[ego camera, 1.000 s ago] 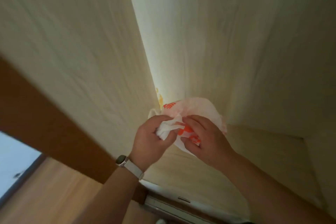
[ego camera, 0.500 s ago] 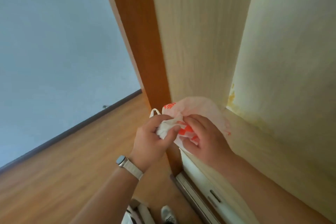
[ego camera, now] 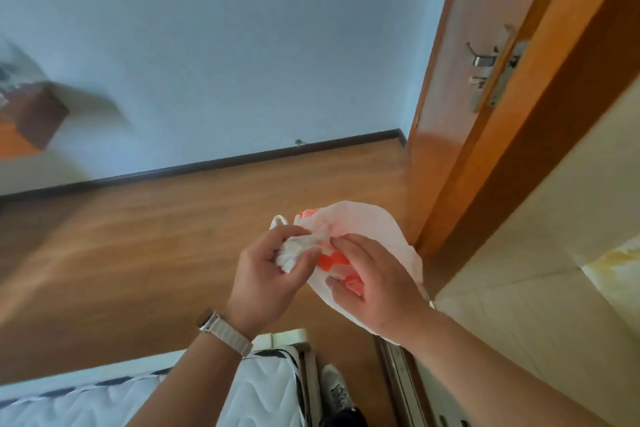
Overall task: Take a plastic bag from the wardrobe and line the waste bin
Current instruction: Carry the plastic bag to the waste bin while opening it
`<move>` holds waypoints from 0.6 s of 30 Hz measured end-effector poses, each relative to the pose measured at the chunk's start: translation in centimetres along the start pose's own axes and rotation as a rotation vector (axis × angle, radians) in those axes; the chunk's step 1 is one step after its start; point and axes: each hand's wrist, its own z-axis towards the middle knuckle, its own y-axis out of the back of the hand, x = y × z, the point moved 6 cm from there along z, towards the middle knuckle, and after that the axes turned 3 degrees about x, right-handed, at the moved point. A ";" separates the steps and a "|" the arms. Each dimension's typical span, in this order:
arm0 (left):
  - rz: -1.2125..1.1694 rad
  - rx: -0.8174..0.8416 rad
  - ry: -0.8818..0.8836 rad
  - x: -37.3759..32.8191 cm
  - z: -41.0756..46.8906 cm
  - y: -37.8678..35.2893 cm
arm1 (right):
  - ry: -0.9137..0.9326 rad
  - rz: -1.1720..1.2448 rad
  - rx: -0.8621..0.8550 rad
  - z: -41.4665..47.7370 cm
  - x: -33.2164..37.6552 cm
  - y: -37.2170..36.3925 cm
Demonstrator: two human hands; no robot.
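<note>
While I watch, just left of the door, the left hand squeezes the plastic bag tight and the right hand pinches it.

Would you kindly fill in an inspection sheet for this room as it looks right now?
Surface: wooden floor, bare where visible.
Job's things: plastic bag, white with orange print, bunched; waste bin not in view.
Clutter: mattress corner, shoe.
Grippers: left hand grips the bag's gathered end; right hand pinches its body.
Cables: nothing seen.
Surroundings: wall, door with metal lock, pale wardrobe panel.
</note>
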 end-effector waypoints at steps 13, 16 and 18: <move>0.012 -0.273 0.045 6.7 9.1 10.7 | 0.232 0.003 0.089 17.7 1.3 -6.8; 0.039 -0.347 0.034 6.6 9.6 13.7 | 0.308 0.020 0.096 20.3 3.4 -7.8; 0.059 -0.397 0.032 6.5 9.5 15.6 | 0.357 0.028 0.114 21.7 5.0 -8.6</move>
